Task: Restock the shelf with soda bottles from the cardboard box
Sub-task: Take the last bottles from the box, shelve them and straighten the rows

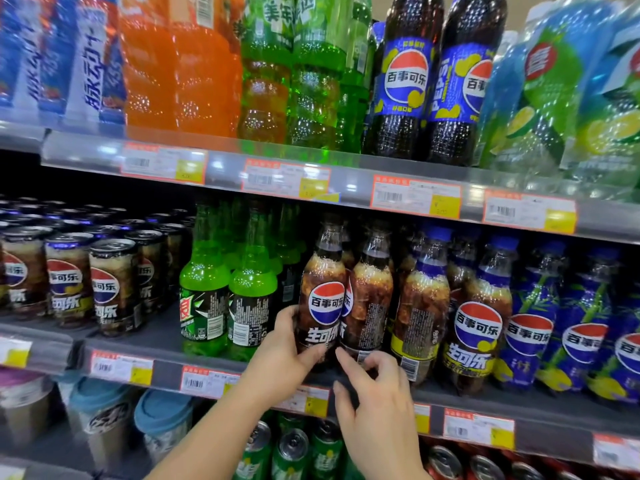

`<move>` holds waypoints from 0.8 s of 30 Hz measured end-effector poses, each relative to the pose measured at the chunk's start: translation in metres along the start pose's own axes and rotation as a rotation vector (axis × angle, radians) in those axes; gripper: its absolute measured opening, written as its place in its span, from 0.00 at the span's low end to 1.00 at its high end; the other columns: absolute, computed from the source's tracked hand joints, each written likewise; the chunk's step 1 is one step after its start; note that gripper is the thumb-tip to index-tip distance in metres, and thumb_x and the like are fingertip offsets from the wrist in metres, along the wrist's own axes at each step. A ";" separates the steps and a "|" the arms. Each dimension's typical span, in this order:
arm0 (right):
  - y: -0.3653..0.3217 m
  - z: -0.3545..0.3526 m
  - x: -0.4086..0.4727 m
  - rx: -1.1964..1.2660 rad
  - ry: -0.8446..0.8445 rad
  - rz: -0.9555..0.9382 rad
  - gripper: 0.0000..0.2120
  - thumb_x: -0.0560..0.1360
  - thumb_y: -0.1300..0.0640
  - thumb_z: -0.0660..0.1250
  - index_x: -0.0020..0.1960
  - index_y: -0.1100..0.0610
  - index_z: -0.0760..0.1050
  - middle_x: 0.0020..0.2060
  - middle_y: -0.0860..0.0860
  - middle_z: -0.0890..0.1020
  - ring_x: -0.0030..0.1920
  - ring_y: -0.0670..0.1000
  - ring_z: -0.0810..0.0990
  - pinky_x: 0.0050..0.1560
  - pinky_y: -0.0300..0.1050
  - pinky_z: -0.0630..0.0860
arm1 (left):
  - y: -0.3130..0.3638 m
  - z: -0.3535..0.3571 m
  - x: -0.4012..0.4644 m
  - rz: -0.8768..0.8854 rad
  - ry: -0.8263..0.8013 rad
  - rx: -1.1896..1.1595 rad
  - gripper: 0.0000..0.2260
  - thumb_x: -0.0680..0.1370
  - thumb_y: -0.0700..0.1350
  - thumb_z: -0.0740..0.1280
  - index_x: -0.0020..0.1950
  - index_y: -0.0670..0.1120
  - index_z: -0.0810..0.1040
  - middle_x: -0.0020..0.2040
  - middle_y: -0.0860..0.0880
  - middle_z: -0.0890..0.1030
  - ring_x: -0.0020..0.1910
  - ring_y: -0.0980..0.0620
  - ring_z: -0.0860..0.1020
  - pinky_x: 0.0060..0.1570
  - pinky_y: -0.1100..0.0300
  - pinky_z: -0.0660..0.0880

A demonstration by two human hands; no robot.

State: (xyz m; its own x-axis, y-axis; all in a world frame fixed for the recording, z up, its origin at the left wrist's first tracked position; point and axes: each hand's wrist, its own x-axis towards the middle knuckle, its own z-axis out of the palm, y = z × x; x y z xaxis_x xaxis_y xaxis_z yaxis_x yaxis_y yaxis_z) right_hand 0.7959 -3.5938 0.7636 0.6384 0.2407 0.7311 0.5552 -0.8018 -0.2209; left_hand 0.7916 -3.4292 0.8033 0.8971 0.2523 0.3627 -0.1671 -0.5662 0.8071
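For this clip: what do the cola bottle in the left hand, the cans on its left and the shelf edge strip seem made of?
Cola bottle, gripped by the left hand: clear glossy plastic, probably; liquid shows through above a printed wrap label. Cans: likely metal, with shiny rimmed lids. Shelf edge strip: looks like transparent plastic over grey metal; paper price tags show behind it.

Grey shelf [166,344] carries cola bottles [367,299], green bottles [204,299], cans [69,282].

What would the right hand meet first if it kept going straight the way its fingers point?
Most likely the second cola bottle, low on its label. The right hand points up and forward at it, fingertips apparently just short; depth is unclear.
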 end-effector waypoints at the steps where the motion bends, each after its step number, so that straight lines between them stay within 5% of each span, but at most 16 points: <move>1: 0.001 0.000 0.001 -0.006 0.000 -0.001 0.26 0.63 0.49 0.78 0.60 0.42 0.78 0.45 0.49 0.71 0.42 0.52 0.75 0.38 0.46 0.77 | 0.003 0.000 0.001 -0.010 0.004 -0.005 0.32 0.70 0.52 0.74 0.67 0.52 0.60 0.54 0.60 0.76 0.54 0.59 0.77 0.48 0.69 0.71; 4: 0.006 0.002 0.002 -0.024 0.000 0.002 0.28 0.61 0.50 0.79 0.59 0.43 0.78 0.43 0.49 0.70 0.40 0.53 0.74 0.37 0.47 0.77 | 0.010 0.001 0.005 -0.053 0.064 0.010 0.33 0.66 0.54 0.77 0.64 0.53 0.63 0.51 0.59 0.76 0.49 0.59 0.76 0.44 0.69 0.69; 10: 0.017 0.003 -0.001 -0.017 0.017 0.026 0.30 0.55 0.53 0.82 0.56 0.42 0.81 0.46 0.52 0.75 0.43 0.56 0.79 0.37 0.50 0.80 | 0.006 0.009 0.007 -0.022 0.102 0.058 0.34 0.66 0.56 0.75 0.67 0.52 0.66 0.59 0.52 0.73 0.58 0.55 0.74 0.62 0.55 0.72; 14: 0.020 0.005 -0.004 0.005 0.024 0.020 0.30 0.56 0.53 0.82 0.57 0.42 0.80 0.48 0.53 0.76 0.46 0.56 0.79 0.39 0.50 0.81 | 0.005 0.009 0.006 -0.010 0.068 0.049 0.32 0.70 0.53 0.74 0.70 0.54 0.64 0.59 0.53 0.71 0.57 0.57 0.71 0.62 0.60 0.68; 18: 0.022 0.008 -0.006 0.062 0.053 0.015 0.29 0.61 0.54 0.80 0.60 0.43 0.78 0.51 0.53 0.74 0.50 0.56 0.77 0.41 0.51 0.82 | -0.001 0.008 0.003 -0.030 0.080 -0.047 0.39 0.67 0.53 0.76 0.73 0.53 0.59 0.62 0.57 0.76 0.61 0.57 0.75 0.63 0.52 0.72; 24: 0.015 0.004 0.000 0.015 0.066 -0.050 0.28 0.62 0.51 0.78 0.62 0.44 0.78 0.49 0.51 0.72 0.47 0.55 0.76 0.41 0.49 0.79 | 0.000 0.015 -0.001 0.032 0.210 0.082 0.35 0.64 0.52 0.79 0.67 0.52 0.67 0.56 0.55 0.73 0.55 0.59 0.73 0.54 0.65 0.68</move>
State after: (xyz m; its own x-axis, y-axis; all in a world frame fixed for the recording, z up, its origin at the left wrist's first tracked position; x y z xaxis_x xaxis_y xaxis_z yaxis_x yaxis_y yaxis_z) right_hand 0.8063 -3.6037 0.7572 0.5734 0.2436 0.7822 0.5938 -0.7813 -0.1920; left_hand 0.7965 -3.4417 0.7957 0.7858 0.3857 0.4835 -0.1527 -0.6365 0.7560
